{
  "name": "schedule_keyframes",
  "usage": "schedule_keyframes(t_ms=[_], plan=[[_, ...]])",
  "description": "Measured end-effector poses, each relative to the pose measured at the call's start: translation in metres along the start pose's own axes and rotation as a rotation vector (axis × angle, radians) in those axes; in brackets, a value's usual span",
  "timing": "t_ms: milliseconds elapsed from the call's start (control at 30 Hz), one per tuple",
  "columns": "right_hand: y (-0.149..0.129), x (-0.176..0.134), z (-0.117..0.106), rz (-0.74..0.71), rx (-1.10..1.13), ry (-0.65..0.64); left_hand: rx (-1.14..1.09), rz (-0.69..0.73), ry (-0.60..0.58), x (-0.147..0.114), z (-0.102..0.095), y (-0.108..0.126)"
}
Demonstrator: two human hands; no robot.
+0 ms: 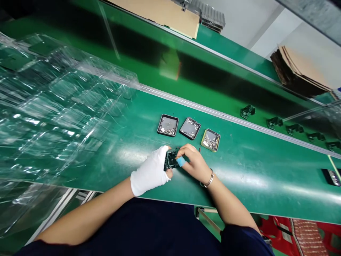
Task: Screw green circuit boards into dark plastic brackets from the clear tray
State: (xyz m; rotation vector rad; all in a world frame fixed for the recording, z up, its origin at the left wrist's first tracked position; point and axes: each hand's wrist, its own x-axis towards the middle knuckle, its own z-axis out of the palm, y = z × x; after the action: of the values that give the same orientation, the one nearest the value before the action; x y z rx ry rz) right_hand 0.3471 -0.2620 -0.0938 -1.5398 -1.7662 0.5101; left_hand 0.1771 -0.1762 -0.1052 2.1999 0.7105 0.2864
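In the head view, the person's left hand (150, 170), in a white glove that leaves the fingertips bare, is clamped on a dark circuit board (171, 159), with fingers at its far edge and the thumb at its near edge. The right hand (194, 163), with a blue wrap (181, 161) on one digit, bends its fingertips in over the board's right part. Whether those tips meet, or pinch a small part, cannot be told.

The step in hand looks like fine fingertip work on the board, the left hand steadying it. The next move seems to call for a firm left grip and a precise, light touch from the right.

The board lies between the two hands, just right of the glove and left of the right palm, above the green bench (253, 167). Just beyond the hands stand three shallow trays with small shiny pieces: a left tray (166, 135), a middle tray (190, 128) and, farthest right, a yellow-edged tray (203, 139). Clear plastic packaging (64, 96) is spread at the left, well apart from the hands. Far right, past a metal rail (186, 103), sits a row of dark assemblies (247, 112).
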Motion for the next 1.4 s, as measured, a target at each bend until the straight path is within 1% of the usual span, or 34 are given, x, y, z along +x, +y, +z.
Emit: schedule_keyframes(t_ms=[67, 133, 200, 267, 367, 500, 667, 767, 833, 900, 967, 1067, 1167, 1200, 1267, 1333, 1400], plan=[[0.001, -0.001, 0.003, -0.016, -0.013, -0.018, -0.002, 0.053, -0.024, 0.0, -0.001, -0.003], [0.002, -0.003, 0.004, -0.026, -0.033, -0.024, -0.049, 0.122, -0.019, -0.001, -0.002, -0.006], [0.001, -0.004, 0.004, -0.022, -0.045, -0.019, -0.094, 0.155, 0.02, -0.003, -0.003, -0.009], [-0.001, -0.005, 0.003, -0.013, -0.053, -0.022, -0.095, 0.135, 0.071, -0.006, -0.003, -0.01], [-0.003, -0.005, 0.002, -0.018, -0.063, -0.039, -0.014, 0.114, 0.117, -0.008, -0.005, -0.007], [-0.003, -0.005, 0.004, -0.043, -0.116, -0.082, 0.149, 0.225, 0.157, -0.008, -0.008, -0.004], [-0.001, -0.006, 0.008, -0.063, -0.239, -0.107, 0.296, 0.341, 0.144, -0.005, -0.011, 0.0], [-0.001, -0.007, 0.009, -0.039, -0.276, -0.121, 0.361, 0.368, 0.142, -0.005, -0.011, 0.001], [-0.002, -0.007, 0.01, -0.005, -0.259, -0.123, 0.377, 0.38, 0.157, -0.006, -0.009, 0.0], [-0.004, -0.008, 0.011, 0.051, -0.202, -0.084, 0.341, 0.377, 0.189, -0.008, -0.006, -0.003], [-0.006, -0.008, 0.011, 0.111, -0.1, -0.036, 0.257, 0.343, 0.198, -0.009, -0.004, -0.008], [-0.008, -0.01, 0.012, 0.161, 0.021, -0.023, 0.1, 0.261, 0.122, -0.008, -0.007, -0.011], [-0.008, -0.011, 0.013, 0.164, -0.025, -0.014, 0.016, 0.219, -0.027, -0.002, -0.02, -0.004], [-0.009, -0.011, 0.014, 0.162, -0.057, -0.011, 0.032, 0.203, -0.074, 0.0, -0.025, 0.0], [-0.011, -0.012, 0.016, 0.152, -0.108, -0.031, 0.137, 0.157, -0.144, 0.006, -0.034, 0.01], [-0.014, -0.014, 0.018, 0.127, -0.144, -0.057, 0.28, 0.135, -0.166, 0.01, -0.039, 0.019], [-0.016, -0.015, 0.02, 0.095, -0.173, -0.067, 0.384, 0.159, -0.161, 0.012, -0.04, 0.023]])
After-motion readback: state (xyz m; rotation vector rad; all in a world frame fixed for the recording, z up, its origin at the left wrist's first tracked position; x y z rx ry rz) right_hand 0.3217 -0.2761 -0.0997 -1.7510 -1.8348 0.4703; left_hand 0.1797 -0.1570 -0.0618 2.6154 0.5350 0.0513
